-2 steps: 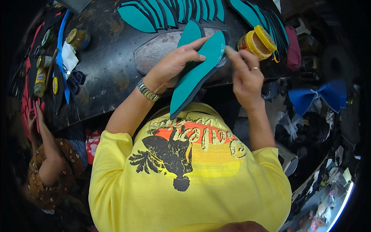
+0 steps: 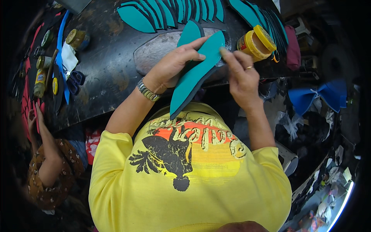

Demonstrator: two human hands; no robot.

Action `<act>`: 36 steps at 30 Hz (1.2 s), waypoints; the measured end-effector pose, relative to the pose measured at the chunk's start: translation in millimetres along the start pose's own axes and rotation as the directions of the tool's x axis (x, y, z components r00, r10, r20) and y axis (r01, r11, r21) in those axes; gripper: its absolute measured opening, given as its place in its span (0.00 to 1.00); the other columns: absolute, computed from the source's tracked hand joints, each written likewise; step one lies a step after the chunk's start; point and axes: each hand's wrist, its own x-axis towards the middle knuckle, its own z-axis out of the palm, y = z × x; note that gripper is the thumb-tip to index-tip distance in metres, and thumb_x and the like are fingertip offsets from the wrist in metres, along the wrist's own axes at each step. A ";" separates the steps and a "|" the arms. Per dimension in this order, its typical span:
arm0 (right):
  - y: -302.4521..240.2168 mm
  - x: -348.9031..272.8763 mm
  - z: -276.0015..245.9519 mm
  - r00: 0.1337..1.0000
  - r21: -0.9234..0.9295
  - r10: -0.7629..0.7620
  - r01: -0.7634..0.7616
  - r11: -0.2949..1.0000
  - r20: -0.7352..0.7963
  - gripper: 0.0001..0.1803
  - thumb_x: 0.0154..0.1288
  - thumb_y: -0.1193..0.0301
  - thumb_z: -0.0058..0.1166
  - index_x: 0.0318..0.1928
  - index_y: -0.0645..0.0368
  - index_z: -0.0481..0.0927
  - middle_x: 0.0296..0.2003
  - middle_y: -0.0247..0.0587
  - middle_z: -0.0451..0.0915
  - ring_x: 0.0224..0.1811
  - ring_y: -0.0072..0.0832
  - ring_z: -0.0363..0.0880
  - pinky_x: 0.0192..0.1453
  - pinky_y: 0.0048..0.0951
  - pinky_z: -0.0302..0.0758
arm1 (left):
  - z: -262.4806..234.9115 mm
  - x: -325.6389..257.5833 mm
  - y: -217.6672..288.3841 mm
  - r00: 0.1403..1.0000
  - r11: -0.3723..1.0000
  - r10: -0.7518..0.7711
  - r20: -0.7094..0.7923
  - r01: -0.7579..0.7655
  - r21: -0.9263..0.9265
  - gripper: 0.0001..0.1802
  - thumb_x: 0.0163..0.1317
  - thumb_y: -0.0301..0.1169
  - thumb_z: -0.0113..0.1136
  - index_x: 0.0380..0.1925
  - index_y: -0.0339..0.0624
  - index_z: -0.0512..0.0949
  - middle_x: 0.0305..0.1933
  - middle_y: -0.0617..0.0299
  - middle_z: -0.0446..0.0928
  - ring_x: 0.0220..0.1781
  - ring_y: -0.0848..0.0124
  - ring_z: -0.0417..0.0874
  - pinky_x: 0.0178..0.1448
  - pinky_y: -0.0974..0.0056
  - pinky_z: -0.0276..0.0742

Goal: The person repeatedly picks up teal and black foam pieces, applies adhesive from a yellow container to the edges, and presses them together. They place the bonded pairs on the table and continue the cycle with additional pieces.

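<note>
My left hand is closed on a leaf-shaped teal foam panel with a dark backing, thumb on its face. Behind it, a second teal panel shows partly and touches my fingers. My right hand wears a ring; its index finger is stretched out, with its tip on the right edge of the front panel. The other fingers curl loosely, and the thumb is hidden. To the right stands an open yellow jar with tan residue inside, its lid tilted up. Under the panels lies a worn grey slab.
Rows of teal panels lie along the far side of the black table, with another stack at the far right. Jars, dark-handled scissors and a blue strip lie left. A co-worker's arm reaches in at the left.
My right hand has shifted slightly left, bringing its index fingertip from beside the panel onto its edge. My left hand and the panels have stayed put.
</note>
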 end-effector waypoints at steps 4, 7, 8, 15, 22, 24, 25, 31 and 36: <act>-8.2 -3.4 6.4 0.986 0.185 -0.044 0.013 0.983 0.161 0.39 0.51 0.89 0.54 0.63 0.43 0.78 0.43 0.45 0.78 0.37 0.42 0.82 0.41 0.35 0.79 | -0.4 3.4 -2.3 0.998 0.996 0.020 -0.055 -0.025 -0.085 0.34 0.66 0.27 0.51 0.74 0.41 0.60 0.51 0.59 0.80 0.42 0.77 0.83 0.47 0.72 0.82; 1.6 -0.2 6.5 0.981 0.321 -0.094 0.035 0.946 0.171 0.39 0.52 0.90 0.53 0.65 0.47 0.77 0.44 0.45 0.78 0.39 0.39 0.81 0.43 0.33 0.79 | -5.4 5.1 2.1 1.000 0.999 -0.002 -0.007 0.002 -0.040 0.36 0.65 0.28 0.52 0.74 0.39 0.59 0.54 0.58 0.79 0.46 0.77 0.82 0.51 0.72 0.80; 6.4 0.8 6.1 0.988 0.343 -0.081 0.030 0.939 0.135 0.38 0.52 0.90 0.53 0.65 0.49 0.76 0.45 0.45 0.78 0.41 0.37 0.81 0.44 0.32 0.78 | -6.9 3.2 3.9 1.000 1.000 -0.013 0.028 0.014 -0.011 0.36 0.64 0.28 0.53 0.74 0.38 0.58 0.56 0.58 0.79 0.49 0.78 0.81 0.54 0.73 0.79; 29.6 6.3 25.7 0.978 0.662 0.190 -0.198 0.722 0.086 0.35 0.60 0.88 0.53 0.69 0.53 0.71 0.46 0.36 0.78 0.41 0.24 0.74 0.48 0.24 0.73 | 2.7 -2.0 12.3 0.992 0.996 -0.001 0.130 -0.011 0.093 0.39 0.63 0.30 0.55 0.75 0.38 0.57 0.60 0.59 0.77 0.53 0.77 0.80 0.58 0.73 0.76; 24.6 11.1 13.5 0.944 0.439 0.318 -0.324 0.838 0.090 0.37 0.60 0.87 0.54 0.71 0.49 0.69 0.42 0.33 0.74 0.33 0.19 0.67 0.44 0.21 0.72 | 2.6 -9.7 15.1 0.996 0.987 0.033 0.085 -0.046 0.154 0.39 0.64 0.31 0.54 0.75 0.39 0.56 0.61 0.60 0.76 0.54 0.78 0.79 0.57 0.73 0.76; 22.3 12.9 10.2 0.970 0.460 0.238 -0.235 0.856 0.052 0.37 0.60 0.88 0.54 0.70 0.50 0.70 0.41 0.34 0.73 0.32 0.18 0.67 0.43 0.21 0.72 | 0.6 -8.2 14.6 0.995 0.982 0.028 0.096 -0.045 0.183 0.39 0.64 0.31 0.54 0.75 0.39 0.56 0.60 0.60 0.76 0.53 0.78 0.79 0.57 0.73 0.76; 22.3 15.1 11.3 0.992 0.395 0.119 -0.126 0.910 0.042 0.41 0.59 0.88 0.53 0.73 0.50 0.66 0.46 0.39 0.76 0.35 0.23 0.73 0.46 0.23 0.74 | 0.2 -6.9 13.6 0.995 0.985 0.034 0.099 -0.051 0.167 0.38 0.64 0.31 0.53 0.75 0.39 0.56 0.59 0.61 0.76 0.53 0.78 0.79 0.56 0.73 0.76; 10.8 6.7 21.6 0.998 0.286 0.014 -0.029 0.958 0.053 0.43 0.57 0.88 0.54 0.74 0.51 0.62 0.59 0.52 0.76 0.51 0.47 0.81 0.52 0.39 0.80 | -2.0 -4.0 11.5 0.997 0.998 0.059 0.057 -0.057 -0.026 0.36 0.65 0.27 0.51 0.75 0.41 0.58 0.54 0.60 0.79 0.46 0.78 0.83 0.51 0.72 0.81; 0.7 0.3 18.8 0.977 0.191 -0.146 0.116 0.975 0.153 0.38 0.56 0.86 0.56 0.69 0.48 0.70 0.49 0.51 0.79 0.42 0.47 0.83 0.44 0.39 0.81 | -0.1 -2.7 10.8 0.990 0.991 0.136 -0.048 -0.135 0.015 0.36 0.66 0.27 0.51 0.75 0.42 0.58 0.54 0.61 0.79 0.45 0.78 0.83 0.52 0.72 0.81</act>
